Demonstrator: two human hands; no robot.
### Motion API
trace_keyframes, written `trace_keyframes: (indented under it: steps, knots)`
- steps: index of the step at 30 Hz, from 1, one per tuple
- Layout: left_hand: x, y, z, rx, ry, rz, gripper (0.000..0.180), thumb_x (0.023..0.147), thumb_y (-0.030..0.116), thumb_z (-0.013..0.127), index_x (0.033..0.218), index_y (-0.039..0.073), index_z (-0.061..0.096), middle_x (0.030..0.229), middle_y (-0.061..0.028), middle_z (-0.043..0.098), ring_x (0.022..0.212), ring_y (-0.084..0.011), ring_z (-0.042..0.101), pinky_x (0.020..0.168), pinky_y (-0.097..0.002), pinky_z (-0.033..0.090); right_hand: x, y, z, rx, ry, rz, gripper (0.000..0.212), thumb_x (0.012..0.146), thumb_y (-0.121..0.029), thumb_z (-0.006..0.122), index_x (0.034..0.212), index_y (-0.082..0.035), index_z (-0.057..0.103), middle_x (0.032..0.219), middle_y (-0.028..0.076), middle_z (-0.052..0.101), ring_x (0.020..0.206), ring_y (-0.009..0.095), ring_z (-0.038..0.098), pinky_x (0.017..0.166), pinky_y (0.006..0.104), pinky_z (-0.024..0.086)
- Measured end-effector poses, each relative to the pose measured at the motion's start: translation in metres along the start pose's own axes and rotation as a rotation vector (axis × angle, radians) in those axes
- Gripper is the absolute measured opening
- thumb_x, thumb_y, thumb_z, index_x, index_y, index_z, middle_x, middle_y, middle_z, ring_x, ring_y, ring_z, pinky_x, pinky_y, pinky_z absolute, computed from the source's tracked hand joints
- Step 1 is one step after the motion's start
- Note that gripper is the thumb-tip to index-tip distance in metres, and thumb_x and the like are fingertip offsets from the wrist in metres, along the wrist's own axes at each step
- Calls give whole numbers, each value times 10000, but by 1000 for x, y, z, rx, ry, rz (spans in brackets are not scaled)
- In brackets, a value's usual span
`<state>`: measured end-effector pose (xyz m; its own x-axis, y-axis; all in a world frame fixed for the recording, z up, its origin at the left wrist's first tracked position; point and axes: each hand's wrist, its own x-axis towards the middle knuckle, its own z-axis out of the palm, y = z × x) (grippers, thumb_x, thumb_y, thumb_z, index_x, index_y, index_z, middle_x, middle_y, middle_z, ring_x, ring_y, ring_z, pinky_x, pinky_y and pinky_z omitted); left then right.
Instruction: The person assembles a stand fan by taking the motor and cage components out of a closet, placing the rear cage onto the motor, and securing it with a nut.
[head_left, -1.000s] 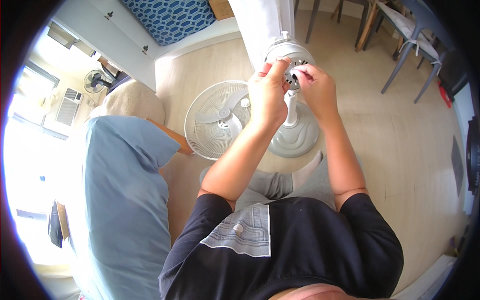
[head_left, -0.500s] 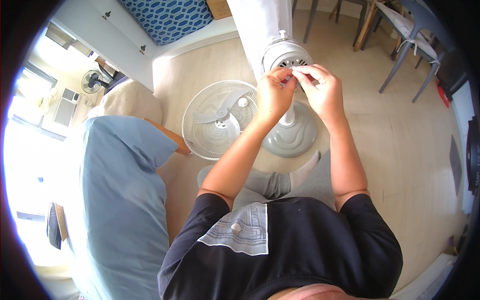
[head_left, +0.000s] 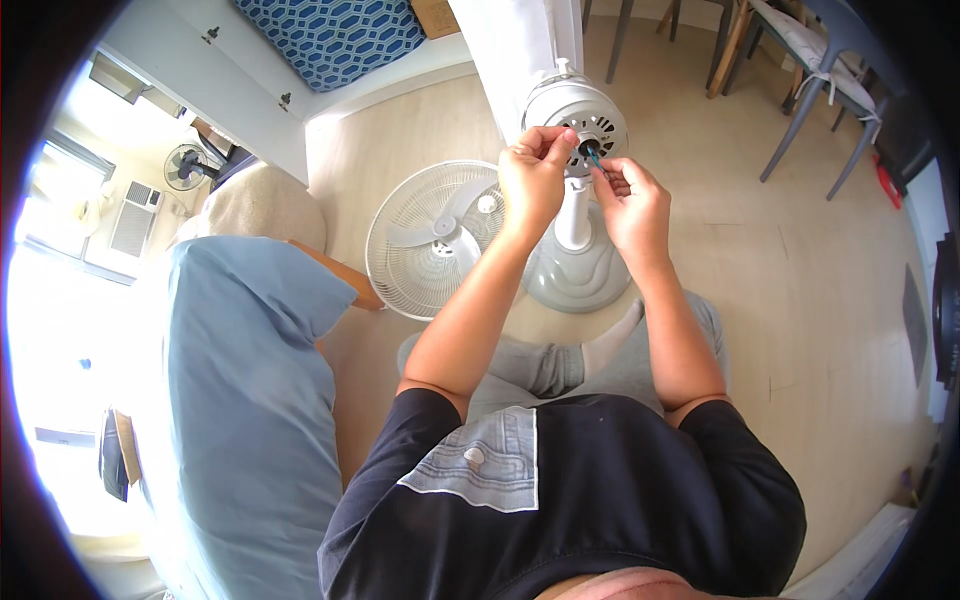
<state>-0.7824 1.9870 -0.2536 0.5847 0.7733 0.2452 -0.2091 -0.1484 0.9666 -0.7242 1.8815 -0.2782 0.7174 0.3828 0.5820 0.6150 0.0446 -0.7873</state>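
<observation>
A white stand fan's motor housing (head_left: 572,104) with dark slots stands in front of me on its grey-white base (head_left: 578,278). My right hand (head_left: 638,208) is closed in a pinch just below the housing's centre. Between its fingertips is a thin dark-blue strip or rod (head_left: 594,157), whose kind I cannot make out. My left hand (head_left: 533,182) is beside the housing's left side, thumb and forefinger pressed together; what they hold, if anything, is too small to see. Left of the base, a round fan grille (head_left: 385,262) lies on the floor with the three-bladed fan blade (head_left: 443,229) in it.
A bed or cushion with a blue cover (head_left: 245,400) runs along my left, with a beige beanbag-like seat (head_left: 262,205) beyond it. Grey chairs (head_left: 850,90) stand at the far right. A white curtain (head_left: 510,50) hangs behind the fan. My crossed legs (head_left: 535,368) are below the fan base.
My hands were together in front of the housing's centre. They have parted: the right has come down and nearer, the left slightly left. The dark-blue strip and the housing's centre now show.
</observation>
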Motion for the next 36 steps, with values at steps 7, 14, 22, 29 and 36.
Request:
trace_keyframes:
  steps: [7,14,22,29,36]
  knots:
    - [-1,2,-3,-119,7,-29,144,847,134,641,868,-8,635,784,-56,662,652,-64,510,631,-202,424,1,-1,-3,-125,30,-196,101,750,3,660,845,10,628,773,97,607,603,188,610,562,274,498]
    - [-5,7,-6,-162,19,-44,117,844,106,632,877,-6,630,796,-56,660,651,-60,506,638,-202,424,-1,-6,-1,6,23,3,104,736,9,670,829,-8,627,747,75,592,636,184,601,592,291,493]
    - [-12,13,-12,-237,31,-67,126,844,130,635,872,8,631,799,-46,659,660,-58,511,661,-202,427,-1,-9,-1,-82,69,-171,132,731,26,662,845,-10,606,745,76,590,694,188,608,621,295,491]
    - [-16,13,-20,-267,52,-74,132,841,146,643,868,17,632,801,-47,658,661,-60,509,665,-208,429,-4,-3,2,-42,82,-63,138,718,42,652,830,-16,598,751,78,592,685,189,598,616,286,476]
    - [-19,20,-24,-319,51,-73,138,836,149,653,881,20,632,818,-50,654,679,-63,513,679,-212,427,-2,-4,0,-81,58,-212,167,701,59,641,842,-16,590,761,80,591,683,194,592,622,286,474]
